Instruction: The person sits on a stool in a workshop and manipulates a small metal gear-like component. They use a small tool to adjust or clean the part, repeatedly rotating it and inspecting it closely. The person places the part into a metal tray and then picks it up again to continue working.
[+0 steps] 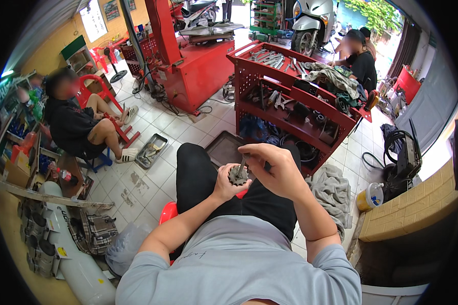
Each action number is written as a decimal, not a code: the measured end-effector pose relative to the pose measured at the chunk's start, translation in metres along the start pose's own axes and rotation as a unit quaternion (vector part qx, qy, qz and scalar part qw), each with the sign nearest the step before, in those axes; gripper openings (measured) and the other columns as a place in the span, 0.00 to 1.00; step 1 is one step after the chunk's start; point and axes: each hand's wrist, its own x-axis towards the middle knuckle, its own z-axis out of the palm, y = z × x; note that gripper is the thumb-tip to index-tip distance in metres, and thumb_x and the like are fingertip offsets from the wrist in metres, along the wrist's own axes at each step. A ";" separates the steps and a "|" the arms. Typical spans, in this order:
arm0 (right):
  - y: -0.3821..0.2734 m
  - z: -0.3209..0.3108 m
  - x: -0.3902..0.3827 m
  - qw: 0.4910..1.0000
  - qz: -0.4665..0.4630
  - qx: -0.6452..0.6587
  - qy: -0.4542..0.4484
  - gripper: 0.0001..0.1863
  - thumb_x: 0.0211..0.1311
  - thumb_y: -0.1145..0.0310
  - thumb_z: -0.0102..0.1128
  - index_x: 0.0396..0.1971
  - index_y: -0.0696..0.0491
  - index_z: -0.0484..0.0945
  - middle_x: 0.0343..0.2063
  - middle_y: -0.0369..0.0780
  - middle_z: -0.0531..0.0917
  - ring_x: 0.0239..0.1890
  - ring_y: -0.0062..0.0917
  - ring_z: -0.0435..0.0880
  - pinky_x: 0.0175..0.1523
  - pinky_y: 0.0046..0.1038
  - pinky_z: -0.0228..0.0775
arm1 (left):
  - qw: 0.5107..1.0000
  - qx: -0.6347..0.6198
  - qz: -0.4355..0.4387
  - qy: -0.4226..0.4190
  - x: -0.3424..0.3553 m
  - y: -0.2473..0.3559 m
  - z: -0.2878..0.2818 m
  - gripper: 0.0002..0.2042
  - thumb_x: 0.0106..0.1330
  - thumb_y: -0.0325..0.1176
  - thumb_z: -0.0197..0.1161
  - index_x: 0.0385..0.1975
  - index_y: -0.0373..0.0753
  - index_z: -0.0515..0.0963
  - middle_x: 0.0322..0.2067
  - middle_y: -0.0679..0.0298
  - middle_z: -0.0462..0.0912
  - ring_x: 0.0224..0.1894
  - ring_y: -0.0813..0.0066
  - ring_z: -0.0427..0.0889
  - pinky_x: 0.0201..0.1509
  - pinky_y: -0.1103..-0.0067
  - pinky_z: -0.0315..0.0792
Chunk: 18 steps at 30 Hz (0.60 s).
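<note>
My left hand [225,187] is closed around a round grey metal part with a toothed rim [237,177], held above my lap. Above it, my right hand [276,166] pinches a slim metal rod-like piece [242,163] between thumb and fingertips. The rod stands nearly upright, its lower end at the middle of the toothed part; whether it goes inside I cannot tell. A dark shallow tray [220,144] lies on the floor just beyond my knees, partly hidden by my right hand.
A red tool cart [295,119] with wrenches on top stands ahead to the right. A metal tray of parts [151,151] lies on the tiles, near a seated person [74,119]. Grey cloth [330,193] and a white bucket [369,197] are at my right.
</note>
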 end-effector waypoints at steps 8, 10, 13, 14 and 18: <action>0.002 0.000 0.000 0.998 0.023 -0.062 0.000 0.17 0.58 0.74 0.69 0.48 0.56 0.80 0.28 0.40 0.83 0.29 0.24 0.83 0.33 0.25 0.75 | 0.999 -0.016 -0.034 0.000 -0.004 -0.008 0.003 0.24 0.46 0.38 0.80 0.44 0.42 0.78 0.39 0.68 0.85 0.42 0.63 0.83 0.57 0.67 0.69; 0.001 0.001 0.001 0.999 0.014 -0.043 0.008 0.17 0.58 0.74 0.70 0.49 0.55 0.80 0.28 0.40 0.83 0.30 0.25 0.83 0.34 0.25 0.74 | 0.999 -0.016 -0.030 0.008 -0.005 -0.012 0.005 0.25 0.46 0.38 0.80 0.44 0.41 0.78 0.38 0.67 0.86 0.42 0.63 0.83 0.57 0.67 0.69; -0.002 0.004 0.001 1.000 -0.010 0.005 0.014 0.19 0.56 0.76 0.71 0.50 0.53 0.81 0.26 0.36 0.82 0.28 0.20 0.80 0.34 0.22 0.69 | 0.999 -0.043 -0.033 0.006 -0.004 -0.013 0.006 0.25 0.46 0.37 0.80 0.44 0.41 0.77 0.37 0.66 0.86 0.42 0.63 0.83 0.57 0.67 0.70; 0.001 0.004 0.000 1.000 -0.024 0.005 0.009 0.19 0.56 0.76 0.71 0.50 0.53 0.81 0.26 0.36 0.81 0.28 0.21 0.80 0.35 0.22 0.69 | 0.998 -0.048 -0.029 0.000 -0.003 -0.012 0.005 0.24 0.46 0.37 0.80 0.44 0.41 0.77 0.37 0.66 0.86 0.42 0.64 0.83 0.57 0.67 0.70; 0.000 -0.002 0.001 0.999 -0.030 -0.038 -0.014 0.17 0.59 0.74 0.69 0.49 0.55 0.80 0.32 0.40 0.82 0.31 0.26 0.83 0.37 0.26 0.77 | 0.997 -0.072 -0.035 -0.014 0.000 0.001 -0.002 0.23 0.47 0.35 0.79 0.43 0.41 0.77 0.38 0.66 0.86 0.43 0.65 0.83 0.57 0.69 0.69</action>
